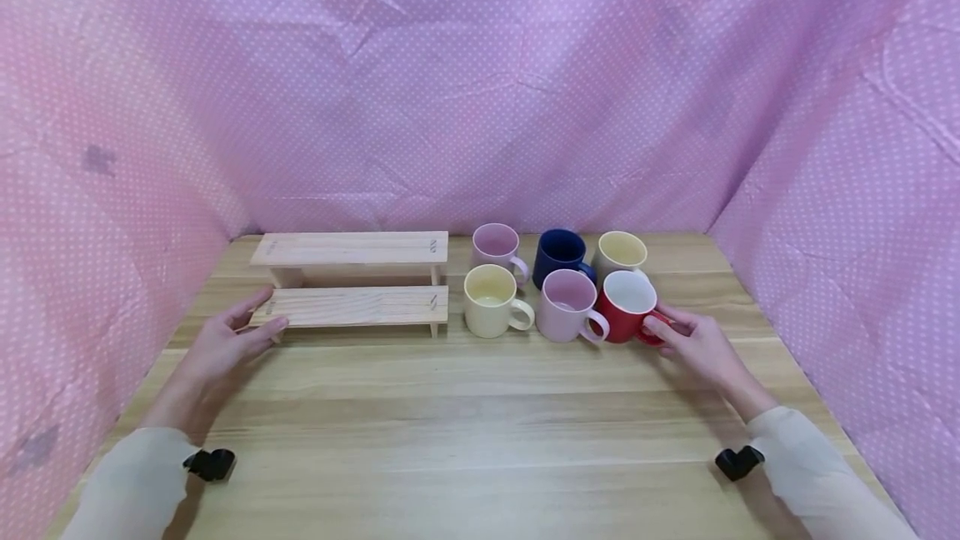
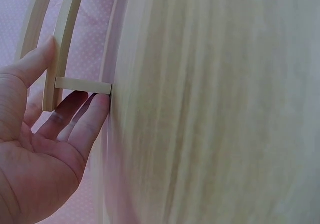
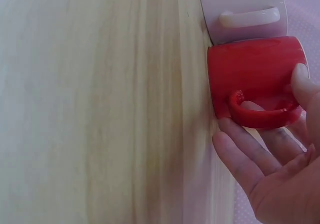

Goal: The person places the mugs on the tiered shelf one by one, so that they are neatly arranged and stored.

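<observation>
At the left end of a two-step wooden shelf (image 1: 352,307), my left hand (image 1: 234,333) grips the lower step. In the left wrist view its thumb (image 2: 37,61) lies on the board's top, with the fingers below by the short leg (image 2: 82,85). My right hand (image 1: 693,344) holds a red mug (image 1: 618,319) with a white inside. The right wrist view has a finger at the red handle (image 3: 265,118) and the thumb (image 3: 302,81) near the rim. Touching or nearly touching the red mug is a pink mug (image 1: 558,319), handle turned to the front right.
A cream mug (image 1: 487,315) stands at the front left of the mugs. Behind are another pink mug (image 1: 495,244), a navy mug (image 1: 558,252) and a pale yellow mug (image 1: 611,252). Pink dotted cloth (image 1: 480,107) surrounds the wooden table (image 1: 480,440) at the back and sides.
</observation>
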Demonstrator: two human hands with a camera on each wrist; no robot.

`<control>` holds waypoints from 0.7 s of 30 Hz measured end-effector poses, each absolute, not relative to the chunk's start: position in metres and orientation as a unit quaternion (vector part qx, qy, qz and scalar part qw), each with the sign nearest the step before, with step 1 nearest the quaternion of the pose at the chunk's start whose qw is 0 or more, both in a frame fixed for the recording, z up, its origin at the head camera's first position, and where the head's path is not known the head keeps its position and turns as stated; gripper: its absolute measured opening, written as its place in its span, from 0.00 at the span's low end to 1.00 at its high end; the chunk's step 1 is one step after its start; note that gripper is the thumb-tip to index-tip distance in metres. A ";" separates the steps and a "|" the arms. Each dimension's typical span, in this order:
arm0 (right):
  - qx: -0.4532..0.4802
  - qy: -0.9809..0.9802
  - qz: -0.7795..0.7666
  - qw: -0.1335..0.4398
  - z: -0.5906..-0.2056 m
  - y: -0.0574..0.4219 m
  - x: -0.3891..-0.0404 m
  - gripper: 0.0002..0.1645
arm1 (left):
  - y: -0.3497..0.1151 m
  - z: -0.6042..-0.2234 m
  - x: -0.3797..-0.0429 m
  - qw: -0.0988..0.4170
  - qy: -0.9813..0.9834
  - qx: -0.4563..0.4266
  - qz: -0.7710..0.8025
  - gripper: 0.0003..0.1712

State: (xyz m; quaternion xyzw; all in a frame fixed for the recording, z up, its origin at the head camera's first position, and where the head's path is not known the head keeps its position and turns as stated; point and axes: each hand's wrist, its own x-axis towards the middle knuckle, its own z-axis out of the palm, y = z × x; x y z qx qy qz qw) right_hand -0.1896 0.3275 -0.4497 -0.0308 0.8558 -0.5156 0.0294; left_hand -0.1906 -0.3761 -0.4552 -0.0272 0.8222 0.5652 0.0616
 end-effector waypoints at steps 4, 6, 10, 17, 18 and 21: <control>-0.027 0.855 -0.517 0.030 -0.448 0.327 -0.188 0.36 | -0.375 -0.455 -0.189 0.064 0.828 -0.021 0.557 0.49; -0.029 0.855 -0.516 0.032 -0.446 0.325 -0.189 0.36 | -0.376 -0.454 -0.187 0.061 0.834 -0.021 0.548 0.49; -0.033 0.850 -0.524 0.033 -0.442 0.322 -0.187 0.34 | -0.375 -0.452 -0.189 0.063 0.842 -0.021 0.536 0.49; -0.015 0.845 -0.533 0.038 -0.440 0.320 -0.187 0.31 | -0.376 -0.456 -0.190 0.063 0.834 -0.020 0.548 0.50; -0.014 0.844 -0.534 0.038 -0.440 0.320 -0.187 0.31 | -0.376 -0.456 -0.191 0.063 0.828 -0.020 0.557 0.50; -0.011 0.844 -0.535 0.038 -0.440 0.319 -0.187 0.31 | -0.376 -0.457 -0.191 0.064 0.817 -0.024 0.573 0.49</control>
